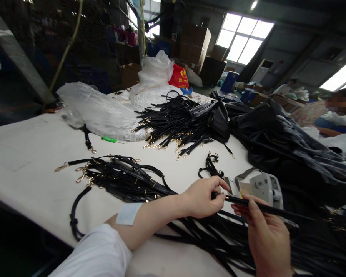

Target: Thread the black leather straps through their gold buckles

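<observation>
A thin black strap (238, 200) runs between my two hands above the table. My left hand (206, 196) pinches it near a small metal fitting, fingers curled. Farther along, my right hand (266, 225) grips the same strap between thumb and fingers, and the strap's tail sticks out to the right. Below my hands lie several more black straps (196, 234). To the left, a bundle of black straps with gold snap hooks (123, 175) is spread on the white table (31, 154). A short coiled strap (210, 167) rests just beyond my left hand.
A large pile of black straps (173, 119) with gold clips lies at the back. Clear plastic bags (98, 109) and a green item (108, 139) are left of it. A grey-white device (266, 188) stands behind my right hand; black material (282, 142) is heaped at right.
</observation>
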The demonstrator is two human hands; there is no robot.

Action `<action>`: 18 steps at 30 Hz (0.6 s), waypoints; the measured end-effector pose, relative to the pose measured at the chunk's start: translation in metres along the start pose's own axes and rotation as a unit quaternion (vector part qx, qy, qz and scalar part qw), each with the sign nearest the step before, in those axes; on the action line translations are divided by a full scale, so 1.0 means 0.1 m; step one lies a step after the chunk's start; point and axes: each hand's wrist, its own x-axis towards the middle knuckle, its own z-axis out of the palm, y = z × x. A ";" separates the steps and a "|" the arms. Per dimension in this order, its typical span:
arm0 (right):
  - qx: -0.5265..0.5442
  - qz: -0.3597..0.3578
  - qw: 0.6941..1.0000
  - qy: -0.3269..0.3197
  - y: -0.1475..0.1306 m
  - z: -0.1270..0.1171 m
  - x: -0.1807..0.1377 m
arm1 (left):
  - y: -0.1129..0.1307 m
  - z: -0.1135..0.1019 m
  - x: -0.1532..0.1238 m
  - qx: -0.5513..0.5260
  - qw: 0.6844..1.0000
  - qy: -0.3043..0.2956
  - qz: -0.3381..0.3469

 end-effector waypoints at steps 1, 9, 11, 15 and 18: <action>0.001 0.001 1.000 -0.002 0.00 0.00 0.00 | 0.00 0.00 0.00 0.001 1.000 -0.001 -0.001; -0.025 -0.003 0.999 -0.033 0.00 -0.03 -0.04 | 0.01 0.01 0.00 0.026 1.000 -0.009 0.012; -0.016 -0.004 0.999 -0.038 0.01 -0.02 -0.04 | 0.02 0.01 -0.01 0.032 0.999 -0.011 0.012; -0.018 -0.005 0.998 -0.064 0.01 0.00 -0.05 | 0.04 0.00 -0.01 0.039 0.999 -0.014 0.007; -0.025 -0.001 0.998 -0.062 0.02 0.00 -0.04 | 0.05 0.00 -0.01 0.041 0.999 -0.018 0.006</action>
